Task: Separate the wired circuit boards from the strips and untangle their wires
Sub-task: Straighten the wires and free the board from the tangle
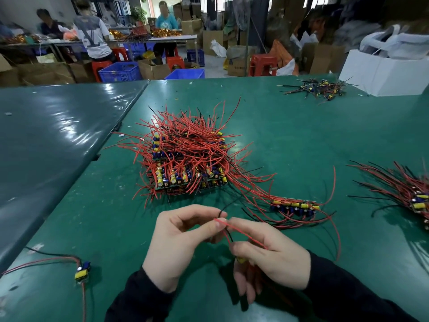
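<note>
My right hand holds a small circuit board whose yellow part shows under the fingers; its red and black wires run up over the hand. My left hand pinches the ends of those wires with thumb and fingers. Just beyond my hands lies one strip of boards with long red wires. A big stack of board strips under tangled red and black wires sits mid-table. A single separated board with its wires lies at the near left.
Another bundle of wired boards lies at the right edge. A small pile of boards sits far right beside a white box. The green table meets a second table at left. People work at benches behind.
</note>
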`<state>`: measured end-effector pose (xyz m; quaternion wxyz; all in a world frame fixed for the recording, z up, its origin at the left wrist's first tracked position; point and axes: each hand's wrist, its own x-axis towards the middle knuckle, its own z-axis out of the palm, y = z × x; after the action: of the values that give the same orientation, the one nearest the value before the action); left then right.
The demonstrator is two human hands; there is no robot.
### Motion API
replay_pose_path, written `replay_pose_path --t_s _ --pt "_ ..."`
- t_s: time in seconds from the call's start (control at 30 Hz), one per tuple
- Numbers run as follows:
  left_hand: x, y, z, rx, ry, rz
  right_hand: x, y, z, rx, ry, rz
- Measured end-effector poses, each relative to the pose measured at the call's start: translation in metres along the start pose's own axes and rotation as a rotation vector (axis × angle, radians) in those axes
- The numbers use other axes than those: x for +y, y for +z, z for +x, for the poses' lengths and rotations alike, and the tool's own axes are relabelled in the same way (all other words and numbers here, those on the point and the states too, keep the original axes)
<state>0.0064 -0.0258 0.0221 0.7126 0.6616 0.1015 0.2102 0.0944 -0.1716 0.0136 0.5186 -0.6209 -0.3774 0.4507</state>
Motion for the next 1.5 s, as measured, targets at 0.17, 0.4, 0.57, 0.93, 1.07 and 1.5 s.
replay_pose_path --t_s 0.17,0.4,0.57,0.93,1.07,1.5 --pt "0.000 -0.002 0.001 0.011 0.003 0.024 0.004 0.003 0.002 0.069 -0.039 -0.024" --pt "0.001 0.003 -0.003 0.013 0.013 -0.012 0.004 0.004 0.003 0.101 -0.159 -0.111" --pt "0.001 0.006 -0.004 -0.006 0.006 -0.113 0.000 0.004 0.003 0.093 -0.200 -0.069" --pt "0.002 -0.004 -0.004 -0.009 0.311 0.203 0.001 0.004 0.001 0.096 -0.149 -0.142" --pt "-0.002 0.001 -0.004 0.119 0.621 0.765 0.002 0.003 0.003 0.175 -0.164 -0.283" --pt "0.006 -0.008 0.001 0.044 -0.162 -0.098 0.001 0.006 0.002 0.138 -0.109 -0.157"
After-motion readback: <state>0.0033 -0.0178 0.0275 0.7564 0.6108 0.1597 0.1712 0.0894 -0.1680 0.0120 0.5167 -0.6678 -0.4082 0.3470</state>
